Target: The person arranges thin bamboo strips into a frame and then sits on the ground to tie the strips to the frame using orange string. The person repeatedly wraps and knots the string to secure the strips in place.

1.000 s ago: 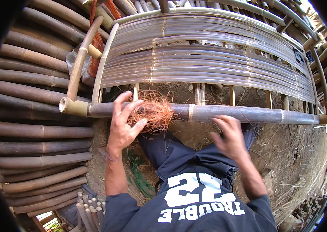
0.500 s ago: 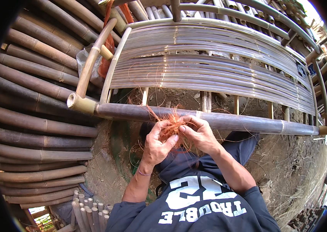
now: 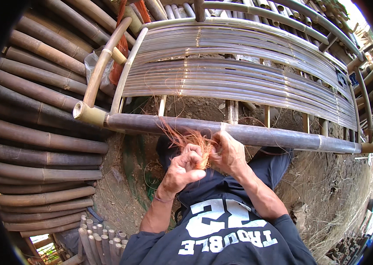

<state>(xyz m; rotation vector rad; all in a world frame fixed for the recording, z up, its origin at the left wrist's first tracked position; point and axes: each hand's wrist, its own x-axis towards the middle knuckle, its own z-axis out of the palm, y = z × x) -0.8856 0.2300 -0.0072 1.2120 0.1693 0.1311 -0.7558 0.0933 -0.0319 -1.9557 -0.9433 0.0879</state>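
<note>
The fibre bundle (image 3: 203, 145) is before the bench (image 3: 239, 86), bamboo poles (image 3: 45, 134) lying left.

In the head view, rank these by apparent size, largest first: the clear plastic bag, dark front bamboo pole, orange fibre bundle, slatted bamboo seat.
1. Slatted bamboo seat
2. Dark front bamboo pole
Unsure, unranked below these: orange fibre bundle and clear plastic bag; they look close, both partly covered.

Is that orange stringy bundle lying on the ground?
No, the left hand is closed around the orange bundle.
</note>
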